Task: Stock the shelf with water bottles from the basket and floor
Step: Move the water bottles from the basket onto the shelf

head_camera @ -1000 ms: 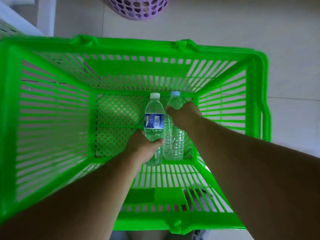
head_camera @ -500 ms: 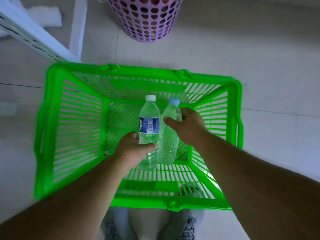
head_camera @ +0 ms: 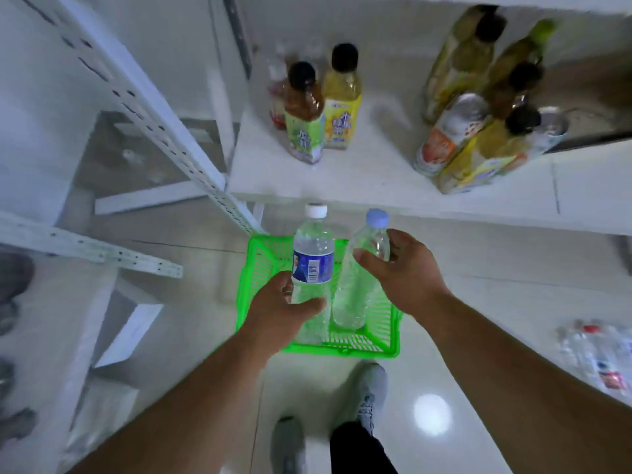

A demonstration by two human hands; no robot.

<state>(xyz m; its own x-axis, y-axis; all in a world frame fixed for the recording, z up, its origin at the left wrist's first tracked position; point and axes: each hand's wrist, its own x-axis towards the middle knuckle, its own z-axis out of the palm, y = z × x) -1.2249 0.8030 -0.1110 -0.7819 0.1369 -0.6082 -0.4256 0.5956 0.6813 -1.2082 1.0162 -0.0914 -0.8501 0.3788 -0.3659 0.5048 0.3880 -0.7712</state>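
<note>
We are standing before a white shelf (head_camera: 369, 179), holding two clear water bottles upright above a green basket (head_camera: 379, 333) that is sitting on the pale tiled floor (head_camera: 478, 336). Our left hand (head_camera: 278, 311) is wrapping its fingers and thumb around the lower body of the white-capped bottle (head_camera: 313, 265), the one wearing a blue label with a barcode. Our right hand (head_camera: 402, 270) is gripping the blue-capped bottle (head_camera: 359, 285) near its shoulder, thumb across the front and fingers curling behind it. The two bottles are standing just beside each other, their caps reaching almost to the shelf's front edge but staying below and in front of it. On the shelf board, a pair of tea bottles (head_camera: 319, 111) with dark caps is standing toward the left, and a tighter cluster of yellow drink bottles and cans (head_camera: 478, 111) is crowding the right side. A perforated white upright (head_camera: 147, 107) of the shelving is slanting across the left of the view. Our grey shoes (head_camera: 371, 395) are showing beneath our forearms, close to the basket's near rim. Far to the right, a blurred pile of clear bottles (head_camera: 602, 354) is lying on the floor, well apart from the basket.
</note>
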